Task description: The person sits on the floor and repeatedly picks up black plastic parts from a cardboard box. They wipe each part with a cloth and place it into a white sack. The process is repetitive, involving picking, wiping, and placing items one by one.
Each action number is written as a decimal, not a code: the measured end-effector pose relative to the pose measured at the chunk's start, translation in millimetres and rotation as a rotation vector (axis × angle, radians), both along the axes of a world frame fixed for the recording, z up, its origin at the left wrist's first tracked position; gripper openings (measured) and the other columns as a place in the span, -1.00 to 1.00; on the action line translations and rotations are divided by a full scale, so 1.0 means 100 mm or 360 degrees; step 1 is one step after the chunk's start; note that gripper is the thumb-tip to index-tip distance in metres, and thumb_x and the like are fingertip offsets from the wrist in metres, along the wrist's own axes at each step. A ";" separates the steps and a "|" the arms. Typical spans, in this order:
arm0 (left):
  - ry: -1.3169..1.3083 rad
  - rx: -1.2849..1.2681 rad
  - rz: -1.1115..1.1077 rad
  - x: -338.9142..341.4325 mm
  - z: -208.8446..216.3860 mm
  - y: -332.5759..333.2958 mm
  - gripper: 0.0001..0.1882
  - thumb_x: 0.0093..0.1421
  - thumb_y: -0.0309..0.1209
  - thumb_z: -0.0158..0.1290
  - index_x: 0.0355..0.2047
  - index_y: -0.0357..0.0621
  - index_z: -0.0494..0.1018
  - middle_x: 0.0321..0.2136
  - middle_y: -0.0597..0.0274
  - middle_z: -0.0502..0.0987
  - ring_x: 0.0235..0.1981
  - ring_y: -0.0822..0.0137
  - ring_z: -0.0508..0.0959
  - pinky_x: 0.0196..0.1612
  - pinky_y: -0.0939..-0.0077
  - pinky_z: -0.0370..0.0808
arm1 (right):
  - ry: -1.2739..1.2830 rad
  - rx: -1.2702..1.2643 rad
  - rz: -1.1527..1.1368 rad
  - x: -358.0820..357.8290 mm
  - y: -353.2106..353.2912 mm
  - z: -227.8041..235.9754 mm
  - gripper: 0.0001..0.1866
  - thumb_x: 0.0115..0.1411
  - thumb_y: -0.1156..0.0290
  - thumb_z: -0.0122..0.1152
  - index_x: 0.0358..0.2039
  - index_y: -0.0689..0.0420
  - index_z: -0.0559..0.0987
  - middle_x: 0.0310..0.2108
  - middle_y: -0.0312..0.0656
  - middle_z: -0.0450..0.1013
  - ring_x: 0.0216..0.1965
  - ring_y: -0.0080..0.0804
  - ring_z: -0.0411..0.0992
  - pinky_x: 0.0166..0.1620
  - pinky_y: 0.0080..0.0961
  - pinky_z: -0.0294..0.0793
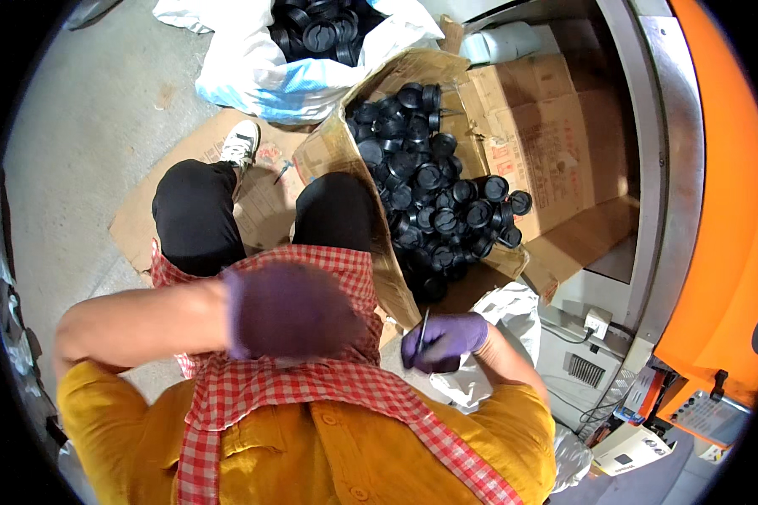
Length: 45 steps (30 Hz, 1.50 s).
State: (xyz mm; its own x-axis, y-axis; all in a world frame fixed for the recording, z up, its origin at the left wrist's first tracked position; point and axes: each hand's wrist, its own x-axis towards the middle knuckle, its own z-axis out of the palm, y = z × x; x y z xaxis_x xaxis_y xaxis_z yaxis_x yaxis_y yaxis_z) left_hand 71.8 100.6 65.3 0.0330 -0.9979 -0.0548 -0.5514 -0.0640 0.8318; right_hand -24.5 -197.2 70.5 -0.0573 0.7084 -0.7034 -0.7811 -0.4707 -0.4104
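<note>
A purple glove covers my left hand (293, 313), which is over the red checked apron (253, 387) at my lap. Motion smears it, so its fingers and anything in them cannot be made out. My right hand (448, 338), also in a purple glove, is closed at the near corner of an open cardboard box (377, 268). From its fingers a slim, dark, pointed tool (424, 323) sticks up; its exact kind is unclear. Dark shapes under those fingers are hard to tell apart. Many round black plastic caps (428, 177) fill the box.
A white and blue woven sack (299, 88) of similar black caps stands beyond the box. Flattened cardboard (173, 189) lies under my feet. To the right are a grey and orange machine (720, 210), a plug with a cable (596, 322) and a white bag (514, 316).
</note>
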 end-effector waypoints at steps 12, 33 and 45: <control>0.2811 -0.0696 0.1295 -0.28 -0.50 -0.77 -0.52 0.04 -0.47 0.11 0.01 -0.22 0.34 -0.15 0.23 0.46 -0.14 0.42 0.45 -0.08 0.51 0.42 | -0.1196 -0.0042 -0.2014 0.58 0.43 -0.43 -0.89 0.07 0.62 0.06 -0.34 0.23 0.45 -0.41 -0.20 0.41 -0.35 -0.48 0.37 -0.23 -0.58 0.34; -0.0251 -0.0693 0.2064 1.48 -0.82 -0.64 -0.59 0.00 -0.39 0.12 -0.10 -0.18 0.38 -0.15 0.00 0.46 -0.13 0.02 0.49 -0.05 0.25 0.43 | -0.1375 -0.1083 -0.1179 2.81 0.29 -2.95 -0.53 0.09 0.21 0.14 -0.03 0.20 0.41 -0.05 0.08 0.38 -0.01 0.03 0.34 0.02 -0.30 0.32; 0.0091 -0.0190 0.1865 1.19 -0.99 -1.03 -0.35 0.00 -0.24 0.08 0.10 -0.15 0.17 -0.19 -0.13 0.48 -0.11 -0.02 0.49 -0.02 0.28 0.41 | -0.1973 -0.0788 -0.2117 1.81 0.34 -1.24 -0.82 0.18 0.51 0.03 -0.20 0.25 0.48 -0.39 -0.24 0.42 -0.56 -0.55 0.32 -0.44 -0.61 0.32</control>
